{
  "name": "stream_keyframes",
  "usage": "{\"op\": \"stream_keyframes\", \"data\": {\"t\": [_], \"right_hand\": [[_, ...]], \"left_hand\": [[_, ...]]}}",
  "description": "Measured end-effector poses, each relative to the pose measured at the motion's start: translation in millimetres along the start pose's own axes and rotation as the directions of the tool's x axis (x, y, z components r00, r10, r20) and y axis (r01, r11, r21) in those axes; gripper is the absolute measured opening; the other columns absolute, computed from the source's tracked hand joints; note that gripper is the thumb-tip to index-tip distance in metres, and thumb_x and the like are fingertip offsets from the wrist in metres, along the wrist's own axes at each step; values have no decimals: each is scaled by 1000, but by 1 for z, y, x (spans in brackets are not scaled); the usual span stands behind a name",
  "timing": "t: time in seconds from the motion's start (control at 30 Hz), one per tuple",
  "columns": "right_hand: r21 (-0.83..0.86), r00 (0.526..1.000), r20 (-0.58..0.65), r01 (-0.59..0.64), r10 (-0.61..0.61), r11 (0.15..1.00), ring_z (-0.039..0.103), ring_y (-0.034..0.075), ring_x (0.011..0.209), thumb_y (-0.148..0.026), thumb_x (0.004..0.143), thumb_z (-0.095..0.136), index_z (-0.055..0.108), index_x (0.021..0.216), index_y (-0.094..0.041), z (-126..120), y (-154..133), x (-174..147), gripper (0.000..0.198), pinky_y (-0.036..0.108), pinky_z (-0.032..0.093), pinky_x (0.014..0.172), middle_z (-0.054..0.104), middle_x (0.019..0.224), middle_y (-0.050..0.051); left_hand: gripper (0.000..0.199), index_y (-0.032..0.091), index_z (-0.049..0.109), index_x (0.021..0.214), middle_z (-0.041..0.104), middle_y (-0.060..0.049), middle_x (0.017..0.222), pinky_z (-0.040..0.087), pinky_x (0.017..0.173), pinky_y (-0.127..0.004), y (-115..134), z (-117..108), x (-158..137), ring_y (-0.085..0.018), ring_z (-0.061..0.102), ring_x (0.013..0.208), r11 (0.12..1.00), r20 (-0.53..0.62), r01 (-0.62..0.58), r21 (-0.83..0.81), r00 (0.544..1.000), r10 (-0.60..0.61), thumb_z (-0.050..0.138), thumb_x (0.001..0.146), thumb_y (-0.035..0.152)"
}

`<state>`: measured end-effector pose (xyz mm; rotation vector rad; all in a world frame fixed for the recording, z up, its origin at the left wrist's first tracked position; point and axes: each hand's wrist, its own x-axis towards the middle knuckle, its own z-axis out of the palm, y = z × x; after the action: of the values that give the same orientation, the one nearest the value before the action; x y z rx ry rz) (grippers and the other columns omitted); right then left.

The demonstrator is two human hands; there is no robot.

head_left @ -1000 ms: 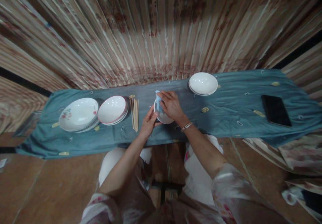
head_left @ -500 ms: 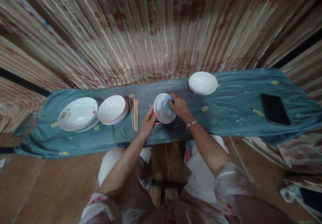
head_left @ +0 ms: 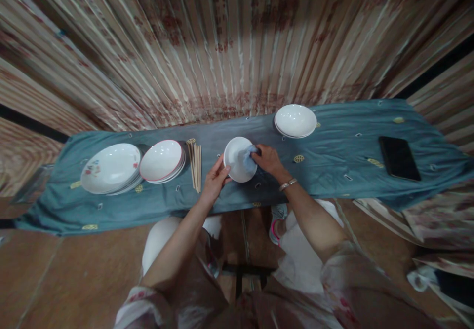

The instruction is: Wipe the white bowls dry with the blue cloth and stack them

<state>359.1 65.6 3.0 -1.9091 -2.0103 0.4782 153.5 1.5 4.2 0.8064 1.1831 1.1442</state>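
A small white bowl (head_left: 234,157) is tilted toward me over the middle of the table. My left hand (head_left: 216,178) grips its left rim, thumb on the near edge and fingers behind. A crumpled light-blue cloth (head_left: 250,160) is pinched in my right hand (head_left: 269,160), pressed against the right inner side of the bowl. Left of my left hand lie several wooden chopsticks (head_left: 195,167) side by side. Beyond my right hand, near the far edge, sit stacked white bowls (head_left: 296,120).
Stacked red-rimmed bowls (head_left: 162,161) and stacked flower-patterned plates (head_left: 113,168) stand at the left. A black tablet or phone (head_left: 399,158) lies at the right. A teal patterned cloth (head_left: 333,166) covers the narrow table, and a pleated curtain (head_left: 237,48) hangs behind it.
My right hand has moved the cloth from the upper part of the bowl down to its right inner side. My left hand still holds the rim. The whole view has shifted slightly.
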Motion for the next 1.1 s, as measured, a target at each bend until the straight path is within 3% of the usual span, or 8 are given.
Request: {"op": "stream_keyframes", "data": {"t": [0.13, 0.27, 0.4, 0.53, 0.63, 0.8, 0.93, 1.1], "right_hand": [[49, 999, -47, 7, -5, 999, 74, 31, 104, -24, 93, 53, 71, 116, -13, -2, -1, 0, 31, 38, 55, 92, 78, 112, 16], [107, 988, -152, 50, -33, 993, 73, 31, 103, -23, 92, 50, 68, 122, -12, -5, 2, 2, 37, 40, 55, 94, 78, 114, 16], [151, 966, -253, 88, -48, 985, 72, 29, 104, -23, 92, 49, 67, 124, -15, -9, 2, 4, 38, 38, 54, 96, 78, 115, 14], [153, 951, -290, 156, -106, 976, 69, 29, 112, -21, 92, 47, 65, 126, -15, -9, -6, 3, 40, 39, 51, 103, 76, 121, 14], [172, 939, -308, 211, -151, 962, 67, 29, 115, -20, 92, 46, 65, 127, -16, -8, -14, 1, 40, 41, 48, 108, 75, 125, 14], [155, 936, -283, 261, -210, 953, 64, 30, 117, -17, 92, 47, 64, 128, -15, -8, -20, 0, 39, 43, 46, 110, 73, 129, 13], [129, 941, -257, 260, -221, 957, 64, 31, 118, -16, 94, 47, 63, 130, -10, -11, -21, -1, 40, 42, 44, 112, 71, 131, 18], [127, 940, -266, 255, -215, 959, 64, 30, 118, -19, 94, 45, 62, 130, -13, -7, -16, 0, 41, 42, 46, 110, 71, 131, 16]], "left_hand": [[78, 28, 67, 138, 77, -6, 123, 63, 84, -29, -4, -6, 0, -26, 71, 115, 1000, 21, -19, 25, 1000, 19, 92, 65, 40], [81, 26, 68, 136, 76, -6, 125, 63, 83, -31, -7, -9, 0, -23, 73, 105, 999, 54, -33, 43, 998, 31, 93, 61, 44], [67, 22, 74, 122, 75, -7, 126, 63, 85, -36, -5, -5, 0, -22, 74, 100, 1000, 58, -25, 16, 998, 24, 92, 61, 45], [55, 21, 74, 109, 77, -6, 111, 63, 78, -31, -2, 0, -2, -21, 75, 95, 1000, 57, 3, 24, 998, -4, 92, 62, 42], [58, 21, 71, 115, 77, -5, 104, 62, 72, -26, 0, 1, -2, -20, 75, 92, 997, 46, 14, 77, 999, -17, 91, 65, 41], [71, 25, 63, 140, 78, -5, 106, 62, 68, -26, 2, 1, -1, -20, 74, 90, 990, 27, 14, 143, 999, -18, 84, 74, 41], [64, 23, 64, 140, 78, -6, 109, 64, 68, -29, 2, 3, 0, -20, 74, 88, 985, 25, 14, 175, 1000, -18, 79, 80, 37], [64, 21, 64, 141, 78, -7, 109, 64, 70, -30, 1, 2, 0, -21, 74, 87, 982, 27, 5, 187, 1000, -11, 78, 81, 38]]}}
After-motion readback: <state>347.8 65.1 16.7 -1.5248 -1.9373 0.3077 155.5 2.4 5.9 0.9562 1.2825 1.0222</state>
